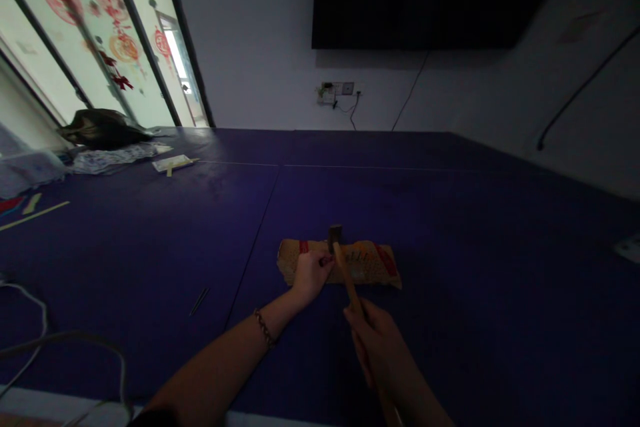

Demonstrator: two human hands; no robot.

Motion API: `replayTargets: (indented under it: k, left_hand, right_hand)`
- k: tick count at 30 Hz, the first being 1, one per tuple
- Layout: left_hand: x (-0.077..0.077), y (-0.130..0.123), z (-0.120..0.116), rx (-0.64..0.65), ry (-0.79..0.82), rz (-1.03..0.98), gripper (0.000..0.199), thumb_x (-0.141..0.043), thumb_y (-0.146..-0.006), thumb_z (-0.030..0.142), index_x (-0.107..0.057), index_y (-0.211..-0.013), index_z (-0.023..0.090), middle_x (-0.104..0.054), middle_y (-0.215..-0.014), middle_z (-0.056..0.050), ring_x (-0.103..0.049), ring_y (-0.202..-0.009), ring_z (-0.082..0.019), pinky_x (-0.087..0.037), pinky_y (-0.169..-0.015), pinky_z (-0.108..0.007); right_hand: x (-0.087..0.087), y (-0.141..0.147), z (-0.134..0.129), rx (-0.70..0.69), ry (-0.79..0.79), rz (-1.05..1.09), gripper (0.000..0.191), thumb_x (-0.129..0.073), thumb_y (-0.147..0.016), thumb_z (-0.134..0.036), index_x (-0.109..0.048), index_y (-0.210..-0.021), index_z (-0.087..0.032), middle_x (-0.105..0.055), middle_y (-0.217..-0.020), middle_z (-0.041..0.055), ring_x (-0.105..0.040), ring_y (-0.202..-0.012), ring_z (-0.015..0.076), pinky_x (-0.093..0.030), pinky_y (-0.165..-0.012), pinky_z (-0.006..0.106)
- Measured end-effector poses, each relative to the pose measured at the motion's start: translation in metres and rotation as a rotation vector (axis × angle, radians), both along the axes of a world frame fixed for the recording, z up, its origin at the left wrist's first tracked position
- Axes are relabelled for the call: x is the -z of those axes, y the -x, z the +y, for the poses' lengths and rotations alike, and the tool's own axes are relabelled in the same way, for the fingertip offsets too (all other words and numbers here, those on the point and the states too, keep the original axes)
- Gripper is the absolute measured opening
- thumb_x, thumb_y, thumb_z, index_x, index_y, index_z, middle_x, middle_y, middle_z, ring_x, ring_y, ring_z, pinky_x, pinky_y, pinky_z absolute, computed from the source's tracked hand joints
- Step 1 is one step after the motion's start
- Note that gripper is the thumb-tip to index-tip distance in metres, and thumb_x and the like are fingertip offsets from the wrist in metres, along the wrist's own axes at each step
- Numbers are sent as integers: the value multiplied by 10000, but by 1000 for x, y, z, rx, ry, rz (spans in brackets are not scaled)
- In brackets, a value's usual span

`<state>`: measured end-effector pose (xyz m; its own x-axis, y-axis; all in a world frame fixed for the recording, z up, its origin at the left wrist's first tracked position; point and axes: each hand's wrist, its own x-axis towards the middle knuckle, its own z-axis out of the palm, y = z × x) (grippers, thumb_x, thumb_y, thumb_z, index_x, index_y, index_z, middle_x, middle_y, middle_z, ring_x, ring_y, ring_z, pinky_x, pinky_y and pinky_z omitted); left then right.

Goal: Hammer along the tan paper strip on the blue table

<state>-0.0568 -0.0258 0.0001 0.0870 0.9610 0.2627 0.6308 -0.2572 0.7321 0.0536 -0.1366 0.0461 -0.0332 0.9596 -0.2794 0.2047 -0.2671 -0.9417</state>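
Note:
A hammer with a wooden handle (pixel 345 272) is gripped in my right hand (pixel 375 340). Its dark metal head (pixel 335 235) is over the upper part of a torn brown cardboard piece (pixel 365 263) with red and orange print. My left hand (pixel 313 273) is at the left half of the cardboard, fingertips pinched together close beside the hammer head. Whatever is between those fingers is too small and dark to make out. Several small dark upright marks show on the cardboard just right of the handle.
The cardboard lies on a dark purple surface (pixel 450 213). A thin pen-like object (pixel 199 301) lies to the left. Pale cables (pixel 85 337) curl at lower left. A white tray (pixel 173 163), a dark bag (pixel 107 128) and yellow strips (pixel 35 215) are farther off, toward the left.

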Motion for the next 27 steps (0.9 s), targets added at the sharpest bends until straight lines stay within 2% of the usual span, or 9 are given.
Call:
replayTargets:
  k: [8,14,18,23,27]
  left_hand:
    - [2,-2,2,-16,17,-2,104,-560,-669,101,-650,-622,124,-617,-570,0,-535,-528,-107,-380,-527,-191]
    - [0,-1,0,-11,18,-4,109,-558,-666,99,-648,-617,135,-613,-573,3,-536,-542,-108,-389,-555,-196]
    - [0,-1,1,-15,19,-4,106,-560,-665,121,-625,-581,120,-589,-543,3,-524,-529,-109,-364,-516,-190]
    - [1,-1,2,-14,20,-6,130,-545,-676,138,-618,-571,114,-576,-532,7,-503,-515,-98,-347,-503,-184]
    - [0,-1,1,-3,18,-6,126,-537,-674,137,-623,-584,115,-563,-525,19,-487,-510,-89,-338,-501,-177]
  right_hand:
    - [-1,3,-1,9,50,73,297,-468,-678,-474,-397,-607,-193,-328,-343,-109,-286,-220,47,-207,-231,166]
    - [-1,3,-5,5,5,107,281,-457,-724,-457,-422,-655,-187,-343,-374,-106,-281,-240,40,-210,-240,156]
    - [3,2,-4,0,22,82,273,-500,-711,-436,-417,-638,-187,-345,-377,-102,-278,-239,38,-208,-239,164]
    - [4,2,-6,-3,30,115,271,-452,-740,-437,-429,-662,-179,-342,-377,-100,-282,-250,42,-216,-243,159]
    - [4,3,-8,12,-19,74,276,-470,-723,-442,-436,-670,-173,-348,-399,-99,-294,-274,37,-235,-253,145]
